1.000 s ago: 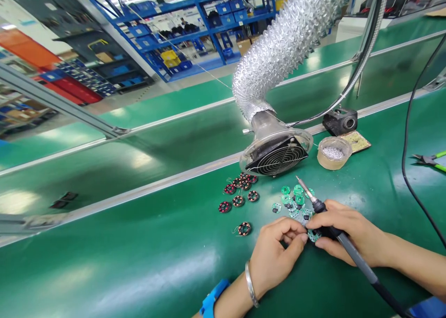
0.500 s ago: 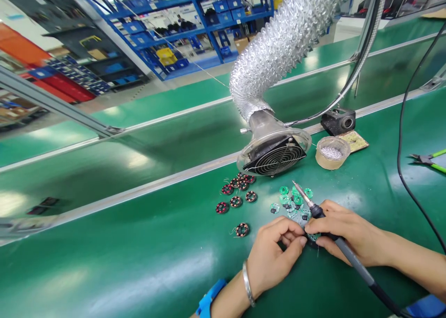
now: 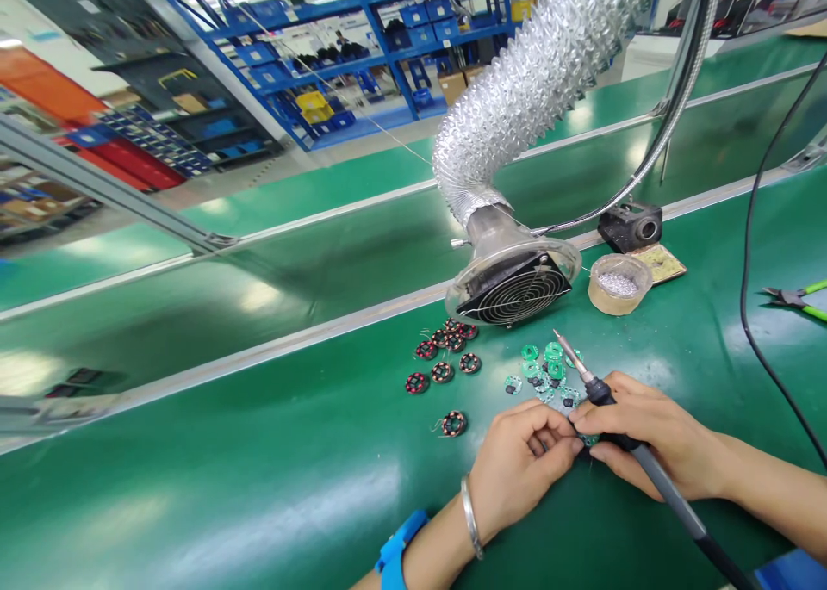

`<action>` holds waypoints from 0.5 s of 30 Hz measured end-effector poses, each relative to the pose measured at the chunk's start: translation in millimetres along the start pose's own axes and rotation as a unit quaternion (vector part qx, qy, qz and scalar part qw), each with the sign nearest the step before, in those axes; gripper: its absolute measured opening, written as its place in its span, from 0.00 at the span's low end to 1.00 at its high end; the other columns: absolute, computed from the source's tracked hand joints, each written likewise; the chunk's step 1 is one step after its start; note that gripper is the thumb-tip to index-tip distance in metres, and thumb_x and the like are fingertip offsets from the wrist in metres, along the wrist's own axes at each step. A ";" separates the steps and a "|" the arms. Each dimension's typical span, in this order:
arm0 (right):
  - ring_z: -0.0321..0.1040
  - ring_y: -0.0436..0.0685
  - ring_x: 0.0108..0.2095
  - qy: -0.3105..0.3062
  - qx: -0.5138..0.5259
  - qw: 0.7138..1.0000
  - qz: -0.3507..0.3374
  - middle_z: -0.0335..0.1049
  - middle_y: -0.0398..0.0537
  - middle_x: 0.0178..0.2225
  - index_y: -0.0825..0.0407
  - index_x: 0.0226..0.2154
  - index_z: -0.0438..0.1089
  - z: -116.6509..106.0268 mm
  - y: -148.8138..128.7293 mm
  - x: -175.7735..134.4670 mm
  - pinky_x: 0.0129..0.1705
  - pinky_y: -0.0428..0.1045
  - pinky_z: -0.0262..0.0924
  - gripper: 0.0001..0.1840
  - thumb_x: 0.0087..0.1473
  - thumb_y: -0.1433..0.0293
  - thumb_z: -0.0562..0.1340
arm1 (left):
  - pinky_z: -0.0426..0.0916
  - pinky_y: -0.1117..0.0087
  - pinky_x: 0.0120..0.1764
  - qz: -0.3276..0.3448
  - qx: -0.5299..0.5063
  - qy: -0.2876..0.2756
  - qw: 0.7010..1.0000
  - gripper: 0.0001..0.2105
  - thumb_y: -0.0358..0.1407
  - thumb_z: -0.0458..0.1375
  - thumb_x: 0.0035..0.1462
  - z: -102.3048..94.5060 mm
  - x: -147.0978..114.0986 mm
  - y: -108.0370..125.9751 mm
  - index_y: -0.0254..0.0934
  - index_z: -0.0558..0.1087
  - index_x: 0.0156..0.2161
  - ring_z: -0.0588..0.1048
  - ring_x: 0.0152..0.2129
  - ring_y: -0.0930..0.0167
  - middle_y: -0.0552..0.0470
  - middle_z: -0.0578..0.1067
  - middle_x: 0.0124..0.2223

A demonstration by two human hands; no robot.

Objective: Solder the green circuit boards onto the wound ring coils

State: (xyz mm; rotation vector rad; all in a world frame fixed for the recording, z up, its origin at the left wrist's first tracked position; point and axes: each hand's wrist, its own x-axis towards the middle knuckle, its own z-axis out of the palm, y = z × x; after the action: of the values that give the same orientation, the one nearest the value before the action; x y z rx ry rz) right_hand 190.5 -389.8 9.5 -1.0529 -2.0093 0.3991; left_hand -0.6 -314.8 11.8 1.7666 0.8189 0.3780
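Observation:
My right hand (image 3: 672, 435) is closed around a soldering iron (image 3: 665, 480), whose bare metal tip points up and away to the left. Its thumb and fingers also reach to a small round green circuit board (image 3: 588, 440), partly covered by both hands. Thumb and forefinger of my left hand (image 3: 520, 456) pinch at the left edge of that board. What lies under the board is mostly hidden. Just beyond the hands is a cluster of loose round green boards (image 3: 554, 369), some bearing black parts. A copper-wound motor stator (image 3: 454, 424) lies left of my left hand.
Several more wound stators (image 3: 442, 372) sit farther back. Above them hangs a fume extractor hood (image 3: 517, 293) on a silver duct (image 3: 517, 99). A tub of metal shavings (image 3: 618, 287), a black iron holder (image 3: 631, 226) and green-handled cutters (image 3: 792, 297) stand or lie rightward, near a cable (image 3: 746, 263).
The whole view has shifted slightly, so most things appear a little farther right. Both hands keep nearly the same pose around the board, and the iron stays in my right hand.

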 end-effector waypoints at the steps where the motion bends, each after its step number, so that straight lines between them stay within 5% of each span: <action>1: 0.64 0.53 0.34 0.008 0.000 1.000 -0.008 0.73 0.49 0.38 0.52 0.49 0.62 1.0 -0.6 -0.1 0.37 0.50 0.59 0.18 0.57 0.79 0.57 | 0.61 0.79 0.22 -0.002 -0.003 0.002 1.000 0.03 0.32 0.60 0.51 0.4 0.3 0.5 0.34 0.75 0.28 0.64 0.19 0.78 0.55 0.71 0.25; 15: 0.58 0.53 0.27 0.016 -0.038 0.999 -0.033 0.70 0.45 0.29 0.51 0.50 0.63 0.6 -4.7 -5.8 0.30 0.49 0.55 0.19 0.57 0.80 0.55 | 0.65 0.80 0.24 0.111 0.063 0.004 0.992 0.04 0.26 0.55 0.52 -4.3 -2.6 -5.4 0.34 0.72 0.30 0.68 0.21 0.77 0.53 0.71 0.28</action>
State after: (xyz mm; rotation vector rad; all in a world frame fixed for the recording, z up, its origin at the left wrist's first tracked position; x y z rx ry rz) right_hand 189.3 -397.2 8.9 -1.0288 -2.0384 0.2708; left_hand -6.9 -312.7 8.8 1.9824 0.6654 0.4899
